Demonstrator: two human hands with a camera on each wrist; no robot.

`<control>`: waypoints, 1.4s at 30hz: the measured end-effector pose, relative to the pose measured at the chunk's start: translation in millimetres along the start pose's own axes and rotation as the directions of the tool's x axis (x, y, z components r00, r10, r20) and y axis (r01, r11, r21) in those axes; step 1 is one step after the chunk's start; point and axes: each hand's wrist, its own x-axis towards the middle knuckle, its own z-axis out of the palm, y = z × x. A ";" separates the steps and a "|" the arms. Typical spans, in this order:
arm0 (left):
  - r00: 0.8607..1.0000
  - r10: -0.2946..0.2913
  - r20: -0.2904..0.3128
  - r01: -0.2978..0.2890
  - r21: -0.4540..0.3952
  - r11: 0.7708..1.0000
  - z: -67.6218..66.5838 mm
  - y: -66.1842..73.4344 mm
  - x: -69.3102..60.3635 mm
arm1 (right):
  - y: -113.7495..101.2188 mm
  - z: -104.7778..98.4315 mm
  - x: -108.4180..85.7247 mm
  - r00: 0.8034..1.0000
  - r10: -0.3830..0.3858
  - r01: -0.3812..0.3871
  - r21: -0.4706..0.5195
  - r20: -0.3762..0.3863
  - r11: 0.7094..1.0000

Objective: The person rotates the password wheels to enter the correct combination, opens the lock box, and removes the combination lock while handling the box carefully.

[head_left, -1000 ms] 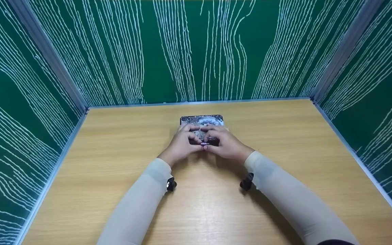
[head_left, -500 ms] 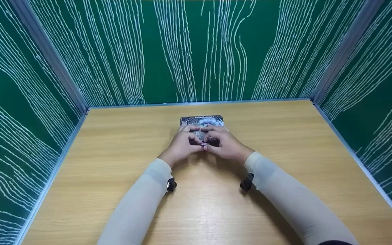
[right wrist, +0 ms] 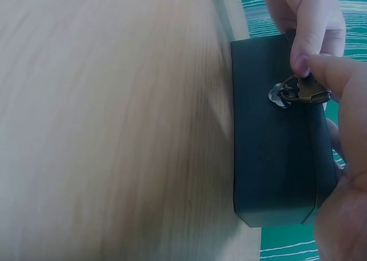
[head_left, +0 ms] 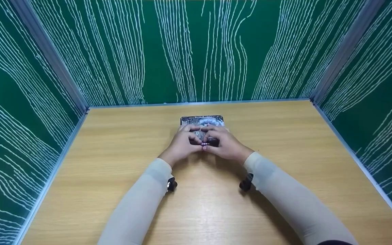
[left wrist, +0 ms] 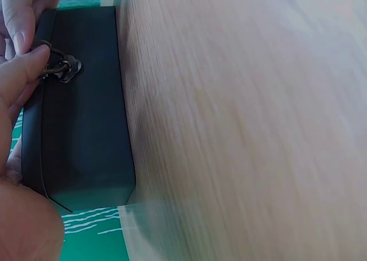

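Note:
A small dark box point(left wrist: 86, 117) sits on the table, its patterned lid point(head_left: 211, 120) partly hidden under the hands. At the front edge of the lid is a bronze-coloured metal clasp point(right wrist: 312, 92), beside a ring on a silvery plate point(right wrist: 277, 95) fixed to the front wall. My left hand point(head_left: 181, 144) and right hand point(head_left: 229, 144) meet there, thumbs nearly tip to tip. Each hand pinches at the clasp between thumb and finger, while other fingers rest over the lid. Part of the clasp is hidden behind the thumbs.
The wooden table point(head_left: 202, 211) spreads around the box. Green panels point(head_left: 163, 68) with white wavy lines wall it in at the back and sides, joined by grey corner posts point(head_left: 51, 54). A small black camera point(head_left: 172, 184) is worn at each wrist.
Almost nothing differs: both hands stay at the clasp on the front of the box, with only very slight thumb motion. The box keeps its place.

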 end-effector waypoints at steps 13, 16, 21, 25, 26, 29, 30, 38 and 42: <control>0.999 0.031 -0.016 -0.031 0.009 0.999 0.7 0.4 -1.1 | 4.0 4.3 1.2 0.999 -0.031 0.030 -0.055 -0.015 0.998; 0.999 0.029 -0.020 -0.029 0.009 1.000 1.0 0.4 -1.1 | 4.9 5.0 1.6 0.999 -0.037 0.036 -0.067 -0.020 0.997; 0.999 0.028 -0.018 -0.028 0.010 1.000 1.0 0.7 -1.2 | 3.6 4.3 1.7 0.999 -0.041 0.040 -0.079 -0.011 0.996; 1.000 0.020 -0.013 -0.020 0.013 1.000 0.3 1.6 -1.4 | 1.2 2.6 1.2 1.000 -0.031 0.031 -0.076 -0.001 0.997; 1.000 0.017 -0.012 -0.017 0.011 1.000 0.0 1.9 -1.4 | 0.7 2.1 1.0 1.000 -0.026 0.026 -0.072 0.000 0.997; 1.000 0.010 -0.011 -0.010 0.004 1.000 -0.4 2.1 -1.1 | 0.2 1.5 0.7 1.000 -0.015 0.015 -0.065 -0.004 0.998; 1.000 0.010 -0.014 -0.010 0.002 1.000 -0.4 2.0 -0.9 | 0.0 1.4 0.5 1.000 -0.012 0.012 -0.065 -0.004 0.998; 1.000 0.012 -0.018 -0.011 0.015 1.000 0.3 1.0 -0.3 | 0.4 2.6 0.3 0.999 -0.043 0.042 -0.072 -0.010 0.997; 1.000 0.013 -0.014 -0.013 0.030 0.999 0.2 1.1 -0.9 | 1.3 3.4 1.2 0.998 -0.065 0.063 -0.077 -0.018 0.995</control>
